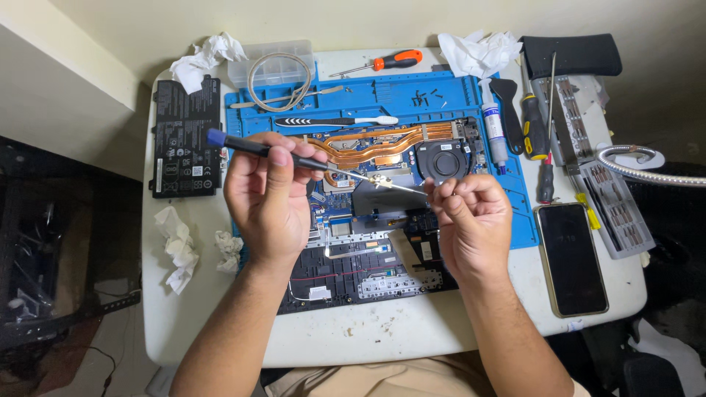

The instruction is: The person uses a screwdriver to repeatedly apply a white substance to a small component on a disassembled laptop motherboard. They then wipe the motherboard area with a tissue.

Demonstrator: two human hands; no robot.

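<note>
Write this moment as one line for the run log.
left hand: holds screwdriver | right hand: pinches at its tip | below: opened laptop on blue mat

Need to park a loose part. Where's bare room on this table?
Free: the white table front strip between the opened laptop and the near edge; a smaller gap between the battery and the blue mat. Crowded: the right side, with phone, bit case and screwdrivers; the mat's middle under both hands.
</note>
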